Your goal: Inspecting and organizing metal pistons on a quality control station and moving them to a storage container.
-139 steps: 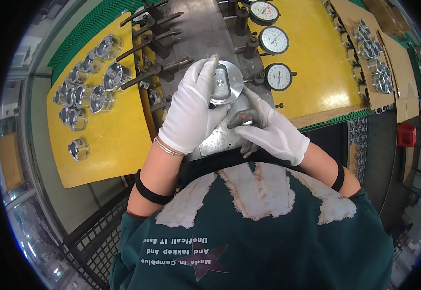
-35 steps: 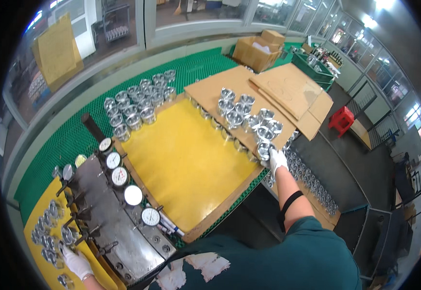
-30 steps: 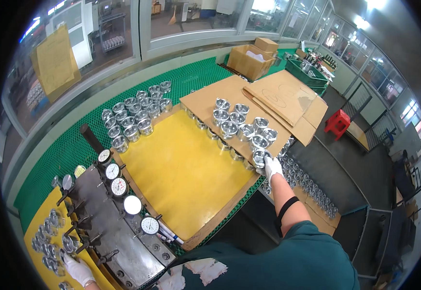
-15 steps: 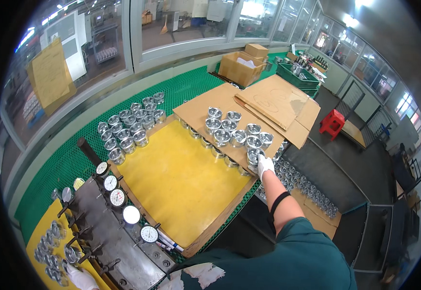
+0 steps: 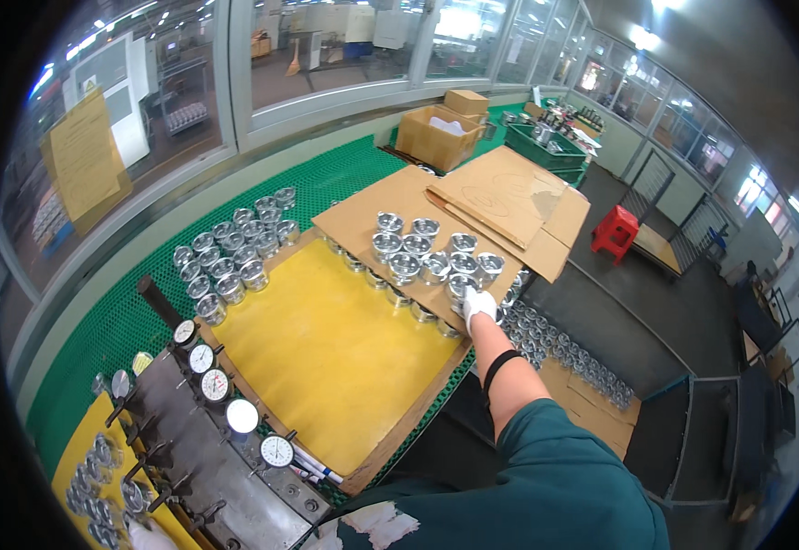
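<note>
At the near edge of a cardboard sheet [image 5: 353, 220], my right hand [image 5: 479, 310] in a white glove is closed round a silver metal piston [image 5: 461, 287]. Several more pistons [image 5: 404, 266] stand upright beside it on the sheet. My left hand [image 5: 150, 537], also gloved, is at the lower left, partly cut off by the picture's edge. It is right beside a piston [image 5: 136, 496] on a yellow mat; its fingers are mostly hidden. Other pistons [image 5: 88, 481] stand in rows there. Between the hands lies a metal gauge fixture [image 5: 179, 412] with several dial gauges [image 5: 215, 385].
A yellow wood-edged board [image 5: 335, 339] lies mid-bench. Rows of pistons [image 5: 234, 247] stand on green matting at its left. More pistons sit beneath the cardboard sheet and on a lower level [image 5: 573, 353] at right. A cardboard box [image 5: 438, 137], green crates [image 5: 546, 151] and a red stool [image 5: 616, 232] are farther off.
The whole view has shifted slightly, so the bench sits further left. My right hand stays at the same piston. My left hand has moved lower, showing less of itself.
</note>
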Motion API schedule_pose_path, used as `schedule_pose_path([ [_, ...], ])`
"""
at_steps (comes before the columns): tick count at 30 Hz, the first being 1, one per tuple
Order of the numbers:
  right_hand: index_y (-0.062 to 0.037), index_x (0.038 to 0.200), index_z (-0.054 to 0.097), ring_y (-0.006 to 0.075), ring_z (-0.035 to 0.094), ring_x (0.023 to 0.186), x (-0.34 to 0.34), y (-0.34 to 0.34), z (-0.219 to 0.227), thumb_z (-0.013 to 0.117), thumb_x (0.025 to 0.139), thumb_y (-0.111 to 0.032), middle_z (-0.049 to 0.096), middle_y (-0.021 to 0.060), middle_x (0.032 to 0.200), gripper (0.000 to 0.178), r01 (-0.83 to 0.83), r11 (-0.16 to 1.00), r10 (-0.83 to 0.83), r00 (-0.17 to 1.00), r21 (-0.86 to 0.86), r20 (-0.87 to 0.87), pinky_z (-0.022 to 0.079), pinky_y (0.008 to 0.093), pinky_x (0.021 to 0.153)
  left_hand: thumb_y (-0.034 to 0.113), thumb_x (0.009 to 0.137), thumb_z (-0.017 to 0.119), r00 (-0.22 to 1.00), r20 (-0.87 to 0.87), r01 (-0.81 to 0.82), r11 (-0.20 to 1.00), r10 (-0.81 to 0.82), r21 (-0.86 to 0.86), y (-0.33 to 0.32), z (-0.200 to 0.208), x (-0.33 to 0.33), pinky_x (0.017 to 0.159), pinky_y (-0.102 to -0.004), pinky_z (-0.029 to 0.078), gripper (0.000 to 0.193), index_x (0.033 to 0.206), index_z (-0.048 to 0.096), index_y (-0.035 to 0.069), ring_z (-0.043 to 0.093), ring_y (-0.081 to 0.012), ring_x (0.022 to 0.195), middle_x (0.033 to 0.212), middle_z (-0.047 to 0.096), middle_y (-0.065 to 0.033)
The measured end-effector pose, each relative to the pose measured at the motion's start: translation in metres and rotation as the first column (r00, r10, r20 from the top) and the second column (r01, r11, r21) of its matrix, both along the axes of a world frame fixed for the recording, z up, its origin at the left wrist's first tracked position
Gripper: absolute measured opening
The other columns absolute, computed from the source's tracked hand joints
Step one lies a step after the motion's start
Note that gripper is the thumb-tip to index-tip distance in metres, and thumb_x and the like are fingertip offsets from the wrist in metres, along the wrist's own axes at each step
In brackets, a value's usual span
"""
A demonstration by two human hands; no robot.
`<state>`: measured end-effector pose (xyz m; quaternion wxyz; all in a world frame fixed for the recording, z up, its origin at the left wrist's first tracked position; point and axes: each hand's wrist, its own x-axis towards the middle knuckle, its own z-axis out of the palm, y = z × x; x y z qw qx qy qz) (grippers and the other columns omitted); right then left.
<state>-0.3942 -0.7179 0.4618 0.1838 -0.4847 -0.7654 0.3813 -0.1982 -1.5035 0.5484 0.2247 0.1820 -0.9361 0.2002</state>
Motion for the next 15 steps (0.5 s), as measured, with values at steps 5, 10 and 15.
schedule_pose_path([
  [5, 0.0017, 0.138, 0.044, 0.0426, 0.056, 0.117, 0.014, -0.047, 0.022, 0.063, 0.087, -0.036, 0.047, 0.0277, 0.139, 0.067, 0.026, 0.99, -0.059, 0.969, -0.136, -0.239, 0.047, 0.0449, 0.098, 0.053, 0.081, 0.068, 0.998, 0.065, -0.02, 0.997, 0.025, -0.071, -0.009, 0.0, 0.016, 0.053, -0.0413, 0.051, 0.046, 0.095, 0.069, 0.008, 0.063, -0.0309, 0.06, 0.077, 0.068, -0.0109],
  [10, 0.0028, 0.143, 0.036, 0.0212, 0.064, 0.089, 0.037, -0.052, -0.005, 0.064, 0.09, -0.015, 0.056, 0.018, 0.122, 0.063, -0.182, 0.983, 0.162, 0.887, -0.005, -0.433, 0.059, 0.0321, 0.066, 0.058, 0.083, 0.066, 0.993, 0.035, 0.12, 0.988, -0.117, -0.093, -0.037, -0.017, 0.027, 0.05, -0.0402, 0.049, 0.048, 0.092, 0.071, 0.011, 0.062, -0.0285, 0.057, 0.075, 0.068, -0.0093],
  [15, 0.001, 0.145, 0.032, 0.0225, 0.067, 0.09, 0.063, -0.136, 0.076, 0.063, 0.092, -0.011, 0.054, 0.018, 0.128, 0.063, -0.345, 0.938, 0.314, 0.805, 0.033, -0.504, 0.059, 0.0319, 0.07, 0.06, 0.085, 0.065, 0.987, -0.157, 0.047, 0.997, -0.037, 0.062, -0.03, 0.009, 0.053, 0.056, -0.0378, 0.052, 0.052, 0.097, 0.072, 0.01, 0.066, -0.0273, 0.066, 0.081, 0.071, -0.0108],
])
